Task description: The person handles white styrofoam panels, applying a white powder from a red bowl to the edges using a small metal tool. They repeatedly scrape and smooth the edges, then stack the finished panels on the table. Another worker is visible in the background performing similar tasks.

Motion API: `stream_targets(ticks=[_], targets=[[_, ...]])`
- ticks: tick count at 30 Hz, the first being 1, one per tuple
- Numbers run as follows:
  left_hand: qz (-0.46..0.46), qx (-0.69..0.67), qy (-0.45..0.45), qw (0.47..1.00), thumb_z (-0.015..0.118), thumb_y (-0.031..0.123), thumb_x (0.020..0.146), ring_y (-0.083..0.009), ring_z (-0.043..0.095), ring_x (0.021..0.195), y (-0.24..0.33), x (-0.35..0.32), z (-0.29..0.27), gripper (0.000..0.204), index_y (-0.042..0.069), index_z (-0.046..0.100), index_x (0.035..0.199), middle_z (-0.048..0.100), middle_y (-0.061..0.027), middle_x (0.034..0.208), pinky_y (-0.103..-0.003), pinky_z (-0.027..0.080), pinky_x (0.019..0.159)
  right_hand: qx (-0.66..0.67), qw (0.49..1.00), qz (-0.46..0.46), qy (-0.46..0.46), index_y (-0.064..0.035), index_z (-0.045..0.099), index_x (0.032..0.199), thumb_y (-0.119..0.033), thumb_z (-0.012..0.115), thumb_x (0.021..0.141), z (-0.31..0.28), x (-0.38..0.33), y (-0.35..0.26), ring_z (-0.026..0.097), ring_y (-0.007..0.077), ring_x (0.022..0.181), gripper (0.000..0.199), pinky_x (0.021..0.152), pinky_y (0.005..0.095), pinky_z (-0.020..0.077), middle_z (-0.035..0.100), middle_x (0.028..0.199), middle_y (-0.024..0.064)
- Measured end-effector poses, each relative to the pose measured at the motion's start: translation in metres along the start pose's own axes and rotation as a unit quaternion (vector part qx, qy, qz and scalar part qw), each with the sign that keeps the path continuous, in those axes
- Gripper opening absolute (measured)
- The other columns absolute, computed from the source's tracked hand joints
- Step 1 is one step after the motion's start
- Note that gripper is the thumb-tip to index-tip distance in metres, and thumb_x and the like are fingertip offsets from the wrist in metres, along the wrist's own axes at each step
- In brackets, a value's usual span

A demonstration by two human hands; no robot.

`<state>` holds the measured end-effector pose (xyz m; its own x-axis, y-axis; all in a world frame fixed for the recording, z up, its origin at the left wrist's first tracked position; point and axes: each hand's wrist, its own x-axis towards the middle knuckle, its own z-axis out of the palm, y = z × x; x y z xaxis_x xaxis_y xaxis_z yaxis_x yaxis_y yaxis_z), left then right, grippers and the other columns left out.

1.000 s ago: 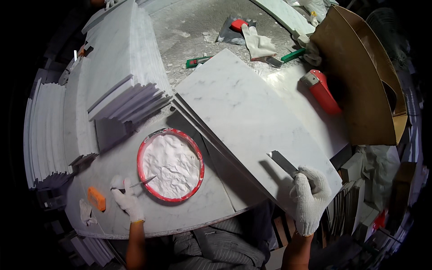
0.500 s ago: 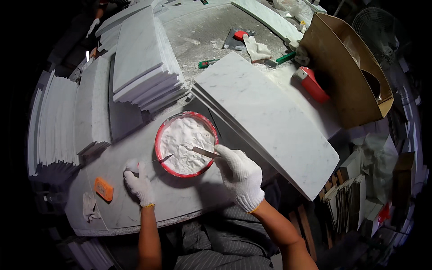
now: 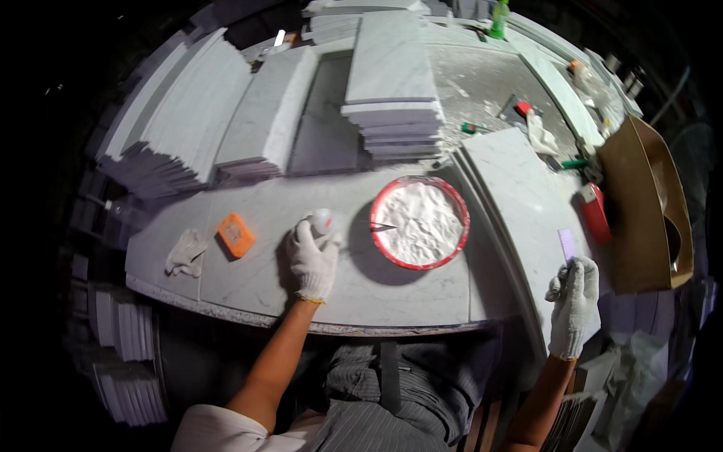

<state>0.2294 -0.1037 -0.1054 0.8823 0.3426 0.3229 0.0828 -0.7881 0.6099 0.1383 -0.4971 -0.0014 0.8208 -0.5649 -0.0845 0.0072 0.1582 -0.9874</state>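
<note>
My left hand [image 3: 311, 264], in a white knit glove, is closed round a small white round-topped thing [image 3: 322, 221] with a red mark, above the table left of the bowl. My gloved right hand [image 3: 575, 310] is over the stone slabs' right side, pinching a flat scraper blade [image 3: 566, 245] that points up and catches the light. Between the hands, a red-rimmed bowl [image 3: 374, 239] holds lumpy white paste [image 3: 422, 226]. A thin dark blade [image 3: 384, 226] sticks in the paste at its left side.
Pale marble slabs [image 3: 512, 196] lie stacked right of the bowl; more stacks [image 3: 392, 68] stand behind. An orange block [image 3: 236, 235] and a loose glove [image 3: 186, 254] lie at left. A red tool [image 3: 594, 213] and an open cardboard box [image 3: 640, 218] are at right.
My view has swung left. My right hand has moved away from the bowl to the right, carrying the scraper blade up. My left hand still grips the white thing, beside the bowl.
</note>
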Motion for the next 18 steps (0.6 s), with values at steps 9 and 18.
stream_targets(ticks=[9, 18], targets=[[0.023, -0.012, 0.056, 0.998, 0.077, 0.015, 0.078, -0.0355, 0.049, 0.120, -0.013, -0.032, -0.035, 0.063, 0.006, 0.048, 0.132, 0.054, -0.0183, 0.129, -0.045, 0.038, 0.103, 0.424, 0.886, 0.164, -0.096, -0.0047, 0.046, 0.137, -0.015, 0.051, 0.102, 0.000, 0.007, 0.016, 0.061, 0.0101, 0.084, 0.037, 0.064, 0.0223, 0.0543, 0.061, 0.107, 0.0026], [0.251, -0.164, 0.088, 0.950, 0.067, -0.005, 0.082, -0.0230, 0.059, 0.101, 0.066, -0.014, -0.054, 0.030, 0.003, 0.062, 0.110, 0.062, -0.0083, 0.107, -0.034, 0.047, 0.091, 0.074, 0.996, 0.029, -0.038, -0.0084, 0.051, 0.122, -0.022, 0.054, 0.102, -0.007, 0.016, 0.019, 0.062, 0.0161, 0.091, 0.025, 0.076, 0.0297, 0.0514, 0.063, 0.112, 0.0051]])
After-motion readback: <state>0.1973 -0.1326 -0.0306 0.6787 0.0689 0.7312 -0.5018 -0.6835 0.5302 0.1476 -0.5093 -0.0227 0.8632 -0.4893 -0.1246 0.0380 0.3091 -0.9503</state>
